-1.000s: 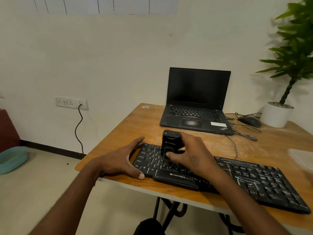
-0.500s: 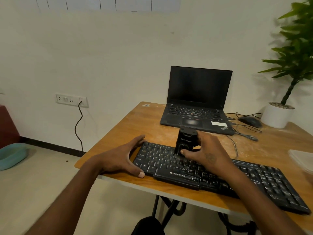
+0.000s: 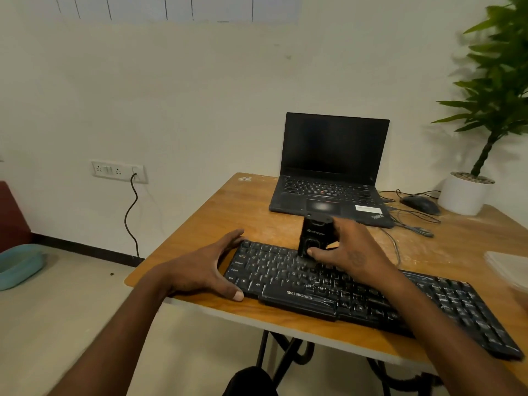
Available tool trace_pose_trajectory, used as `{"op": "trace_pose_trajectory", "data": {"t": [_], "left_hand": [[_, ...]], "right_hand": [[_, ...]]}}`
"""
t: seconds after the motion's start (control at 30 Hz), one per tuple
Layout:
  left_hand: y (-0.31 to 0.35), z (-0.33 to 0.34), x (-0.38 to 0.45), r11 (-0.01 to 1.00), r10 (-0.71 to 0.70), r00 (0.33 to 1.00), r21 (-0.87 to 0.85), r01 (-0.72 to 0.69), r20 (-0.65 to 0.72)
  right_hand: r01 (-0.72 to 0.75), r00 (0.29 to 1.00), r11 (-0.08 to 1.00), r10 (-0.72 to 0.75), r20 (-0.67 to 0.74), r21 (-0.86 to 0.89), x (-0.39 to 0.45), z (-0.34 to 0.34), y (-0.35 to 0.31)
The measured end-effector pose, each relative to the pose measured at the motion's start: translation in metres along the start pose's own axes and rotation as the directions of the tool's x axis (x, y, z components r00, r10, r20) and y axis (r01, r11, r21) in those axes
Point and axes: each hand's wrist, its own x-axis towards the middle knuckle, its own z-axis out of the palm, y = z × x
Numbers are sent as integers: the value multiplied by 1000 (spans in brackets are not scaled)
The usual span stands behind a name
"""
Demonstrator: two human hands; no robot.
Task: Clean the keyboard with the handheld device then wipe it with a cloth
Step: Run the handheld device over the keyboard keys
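Observation:
A black keyboard lies slantwise along the near edge of the wooden table. My right hand grips a small black handheld device, which stands upright on the keys near the keyboard's upper left part. My left hand rests on the table at the keyboard's left end, fingers spread, with the thumb against the front corner and the fingertips at the back corner. A pale cloth-like thing shows at the table's right edge, partly cut off.
An open black laptop stands at the back of the table. To its right are a black mouse, loose cables and a white plant pot. A wall socket and a teal basin are at left.
My right hand has slid the device to the right and farther back along the keys. My left hand has stayed at the keyboard's left end.

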Motion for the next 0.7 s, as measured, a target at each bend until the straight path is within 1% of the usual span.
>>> {"op": "trace_pose_trajectory", "data": {"t": [0.1, 0.27, 0.37, 0.5, 0.57, 0.7], "left_hand": [[0, 0, 0, 1000, -5, 1000, 1, 5, -4], [2, 2, 0, 1000, -8, 1000, 4, 8, -13], [2, 2, 0, 1000, -11, 1000, 10, 11, -9], [1, 0, 0, 1000, -4, 1000, 19, 4, -5], [0, 1, 0, 1000, 1, 1000, 16, -1, -5], [-1, 0, 0, 1000, -4, 1000, 11, 4, -1]], "right_hand": [[-19, 1000, 1000, 19, -24, 13, -1, -2, 0], [63, 998, 998, -63, 0, 19, 25, 30, -17], [59, 998, 998, -60, 18, 16, 40, 42, -21], [35, 999, 999, -36, 31, 16, 33, 24, -13], [3, 999, 1000, -2, 32, -16, 22, 8, -1], [-21, 1000, 998, 21, -8, -64, 14, -7, 9]]}}
